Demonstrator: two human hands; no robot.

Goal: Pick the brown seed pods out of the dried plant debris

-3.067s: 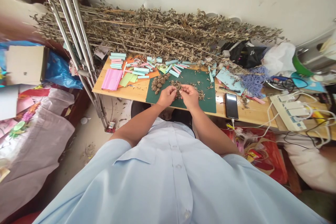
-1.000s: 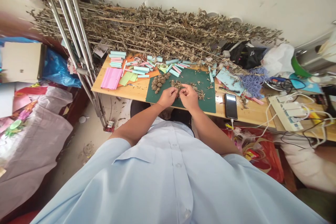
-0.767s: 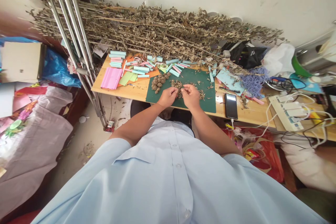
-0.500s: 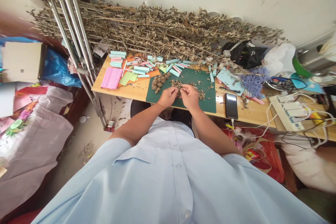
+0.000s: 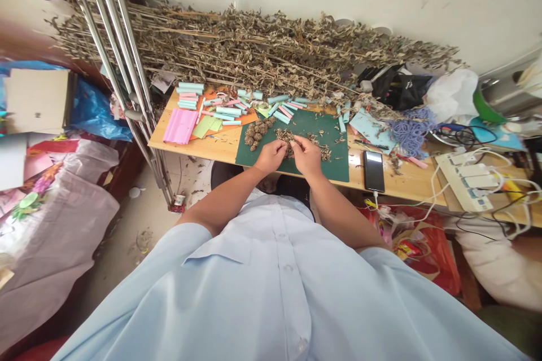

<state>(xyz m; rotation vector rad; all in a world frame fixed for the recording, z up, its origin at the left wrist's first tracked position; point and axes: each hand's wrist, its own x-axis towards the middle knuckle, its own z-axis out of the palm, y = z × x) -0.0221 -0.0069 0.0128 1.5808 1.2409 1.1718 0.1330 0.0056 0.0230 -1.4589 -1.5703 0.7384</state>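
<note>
My left hand [image 5: 271, 157] and my right hand [image 5: 305, 157] sit close together above a dark green cutting mat [image 5: 334, 149]. Their fingertips pinch a clump of dried plant material [image 5: 288, 144], which is partly hidden by my fingers. A heap of small brown dried seed heads [image 5: 256, 134] lies on the mat just beyond my left hand. Crumbled dried leaf bits [image 5: 324, 152] are scattered to the right of my right hand.
The wooden table [image 5: 203, 148] holds teal paper rolls [image 5: 224, 114], pink paper [image 5: 180, 126] and a phone [image 5: 374, 171]. A long bundle of dried leafy stalks [image 5: 254, 51] lies along its back. Steel poles [image 5: 118, 67] stand at left; a power strip [image 5: 463, 183] lies at right.
My hands have drawn a little closer together over the mat, and my fingers have shifted on the dried clump. The view has moved slightly.
</note>
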